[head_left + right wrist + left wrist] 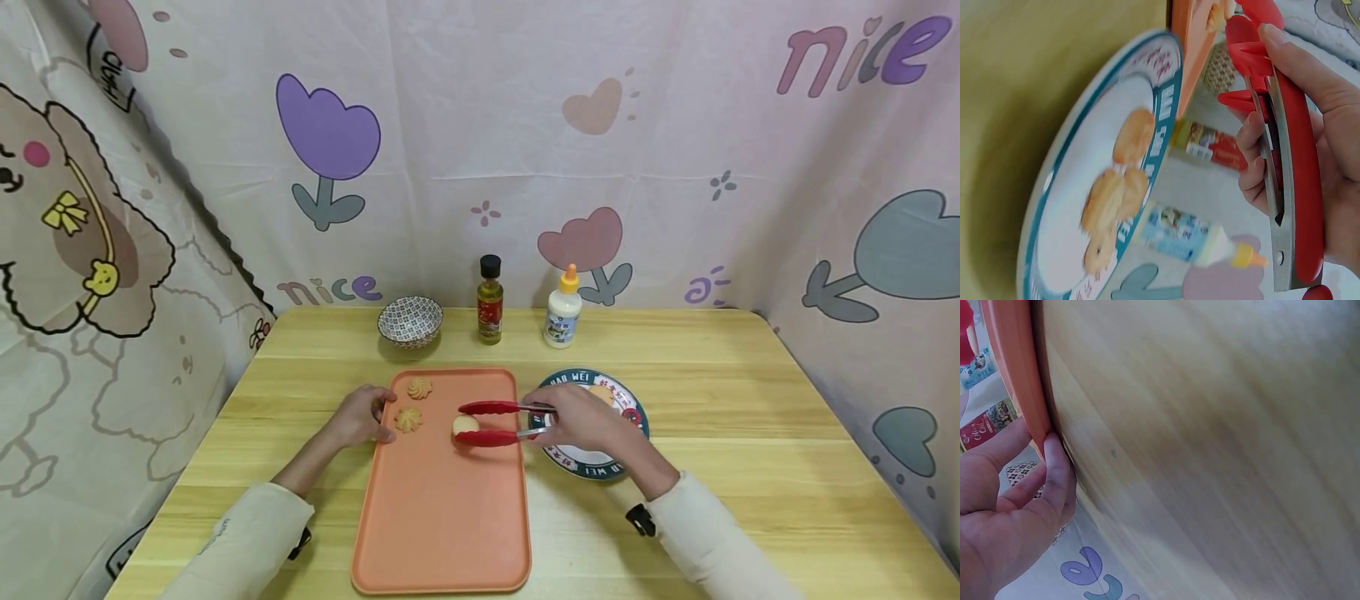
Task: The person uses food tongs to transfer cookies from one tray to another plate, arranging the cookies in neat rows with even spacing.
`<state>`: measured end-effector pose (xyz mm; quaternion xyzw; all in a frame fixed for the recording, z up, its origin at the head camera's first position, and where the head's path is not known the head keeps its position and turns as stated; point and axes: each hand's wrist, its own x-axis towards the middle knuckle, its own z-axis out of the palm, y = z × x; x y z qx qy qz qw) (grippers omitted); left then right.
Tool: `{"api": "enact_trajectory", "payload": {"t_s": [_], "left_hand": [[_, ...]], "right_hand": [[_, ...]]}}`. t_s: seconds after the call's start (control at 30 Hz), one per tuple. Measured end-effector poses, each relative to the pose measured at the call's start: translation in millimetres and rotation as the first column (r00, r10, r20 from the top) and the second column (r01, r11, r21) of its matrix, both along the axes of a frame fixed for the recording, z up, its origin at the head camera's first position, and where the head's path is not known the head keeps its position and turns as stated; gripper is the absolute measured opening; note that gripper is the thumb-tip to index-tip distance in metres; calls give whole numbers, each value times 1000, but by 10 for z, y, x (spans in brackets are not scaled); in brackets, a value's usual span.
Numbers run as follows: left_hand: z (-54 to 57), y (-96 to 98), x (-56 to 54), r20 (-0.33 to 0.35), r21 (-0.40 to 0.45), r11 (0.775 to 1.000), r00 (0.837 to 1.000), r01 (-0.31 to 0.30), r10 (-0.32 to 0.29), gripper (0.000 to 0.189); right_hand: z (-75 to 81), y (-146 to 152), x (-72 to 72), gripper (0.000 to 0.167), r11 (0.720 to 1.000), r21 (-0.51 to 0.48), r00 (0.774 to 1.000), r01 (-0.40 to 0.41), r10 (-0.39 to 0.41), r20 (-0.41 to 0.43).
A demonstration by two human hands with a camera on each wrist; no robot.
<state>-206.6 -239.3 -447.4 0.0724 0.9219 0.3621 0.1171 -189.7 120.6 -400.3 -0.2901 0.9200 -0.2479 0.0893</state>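
Note:
My left hand [365, 416] pinches the left rim of an orange tray [442, 517] between thumb and fingers. In my right hand [576, 417] are red-tipped metal tongs [491, 437], held across the tray's right edge. A round pale cookie [464, 426] sits between the tong tips; whether it touches the tray I cannot tell. Two swirled cookies, a farther one [420, 388] and a nearer one [408, 419], lie at the tray's upper left. Under and beside my right hand is a plate [1079, 150] with a green patterned rim, bearing several cookies [1134, 135].
Behind the tray stand a small patterned bowl [411, 322], a dark-capped oil bottle [491, 311] and a white bottle with a yellow nozzle [561, 317]. A printed curtain [465, 125] hangs behind the wooden table [720, 433].

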Motion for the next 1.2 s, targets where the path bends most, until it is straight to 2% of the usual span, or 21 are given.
{"api": "enact_trajectory", "payload": {"t_s": [0.23, 0.43, 0.7, 0.93, 1.2], "left_hand": [[-10, -26, 6, 8, 4, 1000, 1000, -6, 6, 61], [-28, -25, 6, 3, 3, 1000, 1000, 0, 0, 60], [-20, -5, 3, -12, -31, 1000, 1000, 3, -3, 60], [-11, 0, -1, -9, -29, 1000, 1000, 5, -6, 60], [-16, -1, -1, -6, -19, 1000, 1000, 7, -7, 60]], "right_hand": [[64, 267, 5, 49, 998, 35, 999, 51, -50, -11], [125, 575, 40, 58, 989, 98, 994, 113, -113, -6], [139, 1053, 103, 64, 967, 108, 971, 230, -235, 39], [142, 1408, 207, 61, 957, 107, 963, 268, -269, -2], [113, 1638, 335, 62, 947, 138, 957, 289, -287, -35]]}}
